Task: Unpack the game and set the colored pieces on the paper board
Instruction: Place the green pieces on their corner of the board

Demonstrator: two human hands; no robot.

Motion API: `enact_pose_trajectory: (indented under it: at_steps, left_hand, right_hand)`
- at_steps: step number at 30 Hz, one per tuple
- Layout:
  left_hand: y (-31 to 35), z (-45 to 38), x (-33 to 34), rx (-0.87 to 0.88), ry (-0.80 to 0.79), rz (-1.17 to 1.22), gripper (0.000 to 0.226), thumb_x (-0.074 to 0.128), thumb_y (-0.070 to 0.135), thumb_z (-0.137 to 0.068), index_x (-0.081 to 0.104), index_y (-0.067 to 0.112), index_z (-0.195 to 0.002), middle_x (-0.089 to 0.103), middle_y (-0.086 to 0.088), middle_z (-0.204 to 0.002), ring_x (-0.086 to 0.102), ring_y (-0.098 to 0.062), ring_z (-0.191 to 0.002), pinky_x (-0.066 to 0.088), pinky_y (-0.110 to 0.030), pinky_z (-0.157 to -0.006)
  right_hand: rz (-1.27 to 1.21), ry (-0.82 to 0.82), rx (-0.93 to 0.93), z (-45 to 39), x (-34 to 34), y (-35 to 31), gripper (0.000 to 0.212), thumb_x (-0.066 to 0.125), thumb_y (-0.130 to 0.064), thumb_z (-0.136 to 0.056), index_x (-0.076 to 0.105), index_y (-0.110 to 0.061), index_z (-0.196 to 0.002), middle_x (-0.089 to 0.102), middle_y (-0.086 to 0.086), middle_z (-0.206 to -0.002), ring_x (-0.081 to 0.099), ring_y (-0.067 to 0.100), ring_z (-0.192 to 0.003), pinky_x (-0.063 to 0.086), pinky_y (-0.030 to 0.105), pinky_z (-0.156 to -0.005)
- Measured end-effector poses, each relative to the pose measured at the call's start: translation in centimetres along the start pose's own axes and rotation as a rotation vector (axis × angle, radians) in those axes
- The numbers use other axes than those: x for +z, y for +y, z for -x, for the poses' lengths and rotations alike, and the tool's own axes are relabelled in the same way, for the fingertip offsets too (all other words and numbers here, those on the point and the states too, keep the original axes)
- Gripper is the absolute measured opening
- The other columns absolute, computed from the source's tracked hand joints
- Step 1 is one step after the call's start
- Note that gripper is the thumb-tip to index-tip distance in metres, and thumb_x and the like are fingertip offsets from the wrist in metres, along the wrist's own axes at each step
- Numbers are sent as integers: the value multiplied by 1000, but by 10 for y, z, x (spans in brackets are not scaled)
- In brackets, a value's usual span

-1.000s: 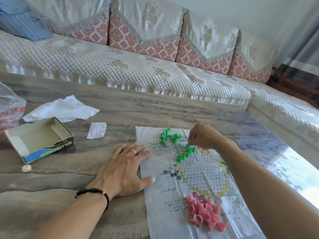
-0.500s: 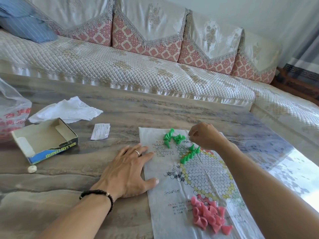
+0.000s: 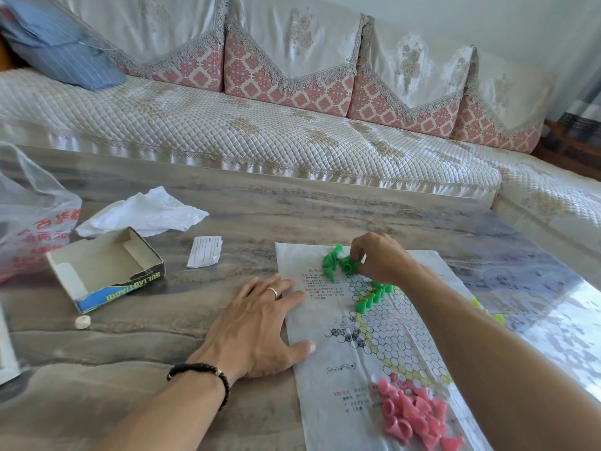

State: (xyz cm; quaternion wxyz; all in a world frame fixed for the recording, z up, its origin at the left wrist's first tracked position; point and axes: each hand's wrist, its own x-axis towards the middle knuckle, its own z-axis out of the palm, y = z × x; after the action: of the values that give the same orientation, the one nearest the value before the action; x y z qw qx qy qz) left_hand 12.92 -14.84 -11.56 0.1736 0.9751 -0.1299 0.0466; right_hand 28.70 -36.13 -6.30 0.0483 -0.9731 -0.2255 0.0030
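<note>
The paper board, printed with hexagon cells, lies flat on the table. My left hand presses flat on its left edge, fingers spread. My right hand reaches over the board's far end and pinches a green cone piece from the loose green pile. A short diagonal row of green cones stands on the board's cells. A heap of pink cones lies in clear plastic at the board's near end. A few yellow-green pieces show beyond my right forearm.
The open empty game box sits at the left with a small white disc beside it. A folded slip, crumpled white tissue and a plastic bag lie further left. A sofa runs behind the table.
My right hand moved from the green row up and left to the loose green pile and took hold of a piece. My left hand stayed on the board's edge.
</note>
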Motion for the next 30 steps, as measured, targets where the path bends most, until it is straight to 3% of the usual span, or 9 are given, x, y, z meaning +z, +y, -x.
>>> enact_pose_trajectory:
  at_steps: [3,8,12,16,21,26,30]
  left_hand:
    - [1,0,-1,0,1,-4,87,41,74,-74,23,34,-149,14,11,-158,1,-6,-145,-5,-30,-118]
    - [1,0,0,-8,-3,-3,87,41,74,-75,22,33,-149,14,10,-159,1,-7,-145,-4,-32,-119]
    - [1,0,0,-10,-1,2,86,43,73,-76,23,33,-149,13,11,-159,2,-7,-145,-4,-31,-118]
    - [1,0,1,-14,-3,8,87,42,74,-75,23,33,-149,13,10,-159,2,-8,-145,-4,-30,-118]
    - [0,0,1,-13,-5,4,87,41,75,-75,23,33,-149,13,10,-159,2,-7,-145,-4,-30,-118]
    - [0,0,2,-18,-12,8,88,39,76,-73,23,33,-149,13,10,-159,1,-7,-145,-3,-32,-119]
    - [-1,-1,2,-19,-18,8,88,38,75,-73,23,34,-149,12,10,-159,1,-7,-145,-2,-33,-119]
  right_hand:
    - [31,-25,-30,1,-4,0,23,64,-3,-81,69,-22,-95,68,-4,-96,64,13,-84,57,32,-78]
    - [-10,6,-51,10,-21,1,25,52,-7,-92,66,-17,-111,61,-5,-102,63,15,-90,53,30,-79]
    - [-90,62,-18,15,-32,-2,13,56,-12,-92,68,-14,-96,71,0,-95,67,14,-82,57,36,-80]
    - [-165,82,-19,21,-38,-9,7,65,-17,-89,69,-13,-86,70,-3,-82,66,9,-74,55,24,-72]
    - [-176,76,32,24,-46,-8,8,67,-7,-84,70,-11,-78,64,-7,-67,56,4,-54,41,12,-49]
    - [-75,-50,19,28,-49,-8,15,60,-1,-87,72,-9,-89,64,-11,-72,69,18,-68,60,31,-63]
    - [-8,-85,-18,31,-44,-6,16,59,-4,-87,72,-13,-90,70,-8,-81,68,11,-74,58,27,-72]
